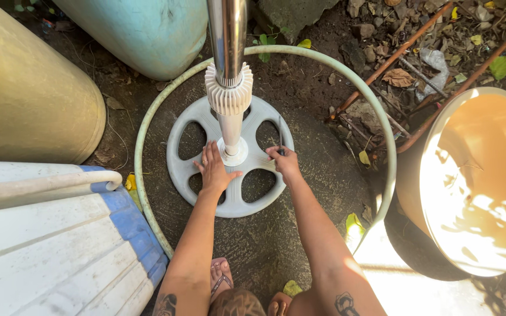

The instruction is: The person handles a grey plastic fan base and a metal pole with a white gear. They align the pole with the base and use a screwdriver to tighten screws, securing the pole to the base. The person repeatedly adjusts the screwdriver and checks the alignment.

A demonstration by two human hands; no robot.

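Head view: the grey plastic fan base (232, 202) is seen lying flat on the dirt, ringed by a pale hose (147, 126). Beside the base, an orange bucket (469, 181) appears empty inside. The base is judged light, stiff and somewhat brittle, best gripped by its spokes. The left hand (213, 169) is spread flat upon it; the right hand (285, 161) is clamped on a thin tool (280, 136).

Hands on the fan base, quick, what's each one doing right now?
Left hand: open, flat on the round grey fan base.
Right hand: closed around a thin dark tool, kind unclear.
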